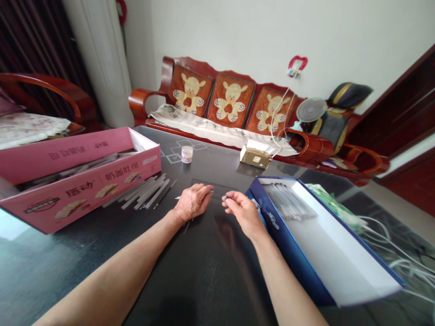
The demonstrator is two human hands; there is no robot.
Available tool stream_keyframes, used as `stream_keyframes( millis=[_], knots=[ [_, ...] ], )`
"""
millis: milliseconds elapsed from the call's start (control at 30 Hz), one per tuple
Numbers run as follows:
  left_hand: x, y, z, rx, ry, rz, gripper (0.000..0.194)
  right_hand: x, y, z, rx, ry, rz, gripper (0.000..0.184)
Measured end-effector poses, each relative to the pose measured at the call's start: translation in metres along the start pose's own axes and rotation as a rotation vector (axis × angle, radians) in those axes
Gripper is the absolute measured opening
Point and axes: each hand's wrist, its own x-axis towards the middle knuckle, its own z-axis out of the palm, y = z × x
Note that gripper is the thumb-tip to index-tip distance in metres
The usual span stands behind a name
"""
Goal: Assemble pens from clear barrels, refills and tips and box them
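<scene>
My left hand (195, 200) is closed around a thin pen refill (177, 197); its pale pointed end sticks out to the left and most of it is hidden. Another slim rod (186, 227) shows on the table below that hand. My right hand (242, 212) pinches a small dark piece (227, 197), too small to name, between thumb and forefinger. A gap separates the hands. Left of them, several white and dark refills (149, 190) lie loosely beside a pink box (102, 181). Close to my right hand, a blue box (288, 253) holds a row of clear refills (288, 201) with dark ends.
On the dark glossy table (210, 271) stand a small patterned cup (186, 155) and a gold tissue box (255, 156). White cables (390, 244) and a green packet (336, 206) lie beyond the blue box. A wooden sofa (200, 129) is behind the table.
</scene>
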Motion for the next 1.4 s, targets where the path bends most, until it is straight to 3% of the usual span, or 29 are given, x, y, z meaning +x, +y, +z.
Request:
stream_keyframes(
  millis=[67,167,733,1033,1400],
  knots=[
    [0.0,0.001,-0.001,-0.031,0.003,0.018,0.023,0.009,0.013,0.017,0.225,0.047,0.067,0.031],
    [0.001,0.002,-0.002,-0.066,-0.004,0.025,0.023,0.014,0.028,0.029,0.327,0.072,0.085,0.032],
    [0.001,0.005,-0.005,-0.124,-0.05,0.033,0.026,0.01,0.036,0.032,0.074,0.027,-0.136,0.023],
    [0.001,0.006,-0.005,-0.141,-0.047,0.038,0.025,0.011,0.032,0.031,0.114,0.11,-0.112,0.023],
    [-0.001,0.004,-0.004,-0.116,-0.101,0.047,0.026,0.013,0.034,0.032,0.117,0.078,-0.102,0.022]
  ],
)
